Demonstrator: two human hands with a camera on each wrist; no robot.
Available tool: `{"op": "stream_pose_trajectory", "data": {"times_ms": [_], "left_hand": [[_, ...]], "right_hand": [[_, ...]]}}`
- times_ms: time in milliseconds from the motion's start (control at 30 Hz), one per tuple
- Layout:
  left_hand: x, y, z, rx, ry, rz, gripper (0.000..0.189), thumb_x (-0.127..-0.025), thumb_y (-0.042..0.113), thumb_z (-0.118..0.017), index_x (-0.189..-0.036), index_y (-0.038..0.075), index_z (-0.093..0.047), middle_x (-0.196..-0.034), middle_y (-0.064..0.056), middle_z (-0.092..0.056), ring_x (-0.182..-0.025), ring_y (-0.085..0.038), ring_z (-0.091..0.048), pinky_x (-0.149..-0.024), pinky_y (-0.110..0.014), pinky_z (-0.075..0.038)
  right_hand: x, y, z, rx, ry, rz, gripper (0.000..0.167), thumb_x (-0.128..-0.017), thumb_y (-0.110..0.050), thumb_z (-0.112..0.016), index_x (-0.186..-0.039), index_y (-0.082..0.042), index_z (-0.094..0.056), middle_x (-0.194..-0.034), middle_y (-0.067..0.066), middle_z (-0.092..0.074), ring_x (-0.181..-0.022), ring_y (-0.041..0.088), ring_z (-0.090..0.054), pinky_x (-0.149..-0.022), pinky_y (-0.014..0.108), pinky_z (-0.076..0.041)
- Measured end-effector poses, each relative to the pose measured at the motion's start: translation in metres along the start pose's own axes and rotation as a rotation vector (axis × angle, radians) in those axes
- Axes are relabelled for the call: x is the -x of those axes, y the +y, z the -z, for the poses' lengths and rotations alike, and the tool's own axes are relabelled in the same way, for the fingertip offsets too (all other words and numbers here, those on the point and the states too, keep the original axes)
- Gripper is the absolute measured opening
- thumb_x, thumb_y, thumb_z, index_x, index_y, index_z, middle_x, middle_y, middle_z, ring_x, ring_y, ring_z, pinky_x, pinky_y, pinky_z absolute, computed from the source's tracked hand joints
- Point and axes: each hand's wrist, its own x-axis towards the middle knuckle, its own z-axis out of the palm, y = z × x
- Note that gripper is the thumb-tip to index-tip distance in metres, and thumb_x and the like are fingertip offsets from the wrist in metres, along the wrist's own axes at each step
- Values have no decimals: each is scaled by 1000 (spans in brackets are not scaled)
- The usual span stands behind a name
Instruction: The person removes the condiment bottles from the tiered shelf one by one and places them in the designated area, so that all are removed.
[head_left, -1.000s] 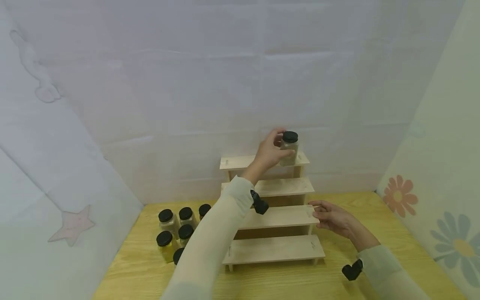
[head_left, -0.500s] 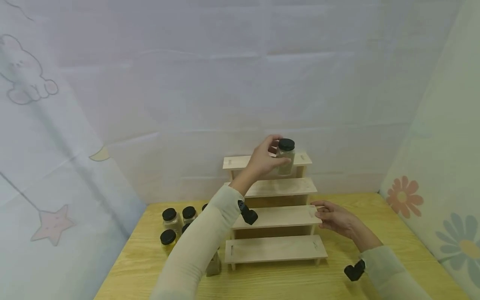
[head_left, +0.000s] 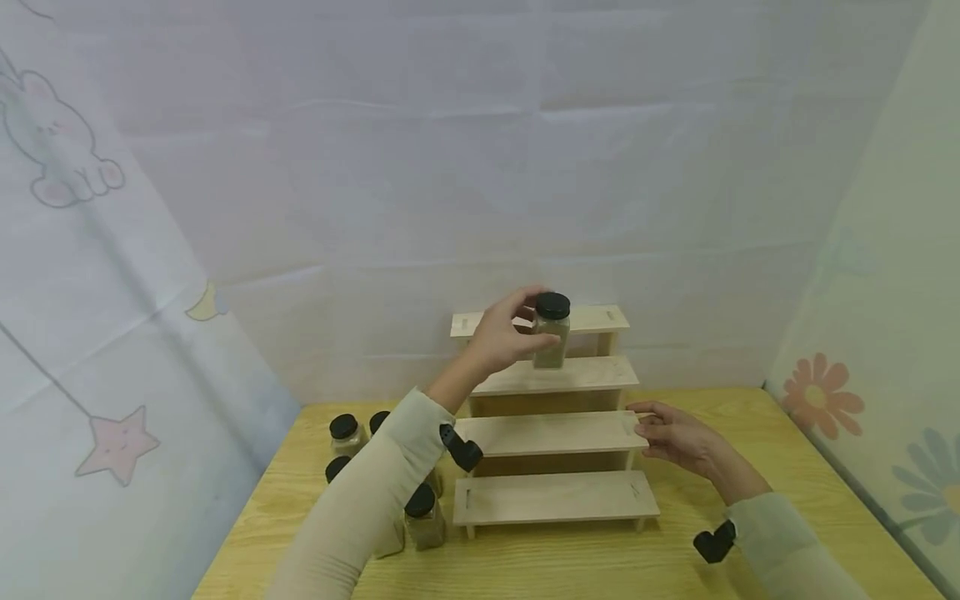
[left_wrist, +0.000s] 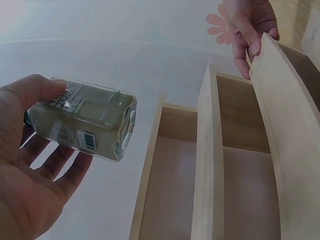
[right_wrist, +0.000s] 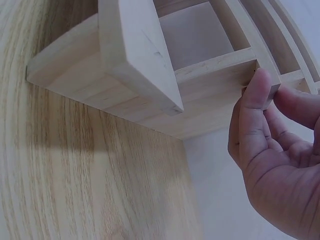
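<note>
My left hand [head_left: 504, 333] grips a square glass jar [head_left: 551, 337] with a black lid and greyish-green contents. In the head view the jar is upright in front of the stepped wooden rack's [head_left: 555, 498] upper shelves. In the left wrist view, printed lettering and a barcode show on the spice jar [left_wrist: 82, 117], thumb on one side and fingers on the other. My right hand [head_left: 682, 437] pinches the right end of the rack's second-lowest shelf [head_left: 551, 433]; the right wrist view shows thumb and fingers at the shelf's corner [right_wrist: 267, 82].
Several black-lidded jars [head_left: 425, 521] stand on the wooden table [head_left: 570, 567] left of the rack, partly hidden by my left sleeve [head_left: 360, 500]. A pale cloth wall [head_left: 420, 183] rises behind the rack, with patterned side walls left and right.
My left hand has carried the jar left and down from the top shelf's right end, toward the rack's middle. The right hand keeps its hold on the shelf end.
</note>
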Motion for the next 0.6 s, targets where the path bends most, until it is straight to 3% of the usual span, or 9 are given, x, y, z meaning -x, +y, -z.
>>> {"op": "stream_pose_trajectory", "data": {"times_ms": [233,600], "left_hand": [[20,-2,8,28,-1,8,66,-83,13,-85,-141,18,-55,-125,-4,-62,-109,-25,-60,-93,-36,-55],[57,-9,30,54,27,15,68,-84,10,-83,-144,15,-52,-124,-11,-61,-106,-30,-63,-97,-45,-54]], "right_hand": [[2,1,2,-3,-9,4,69,-103,-16,-60,-156,4,-21,-103,0,-52,-72,6,-46,-85,32,-58],[1,-5,0,3,18,-13,69,-103,-15,-60,-158,2,-20,-102,3,-49,-74,9,-45,-83,31,-58]]}}
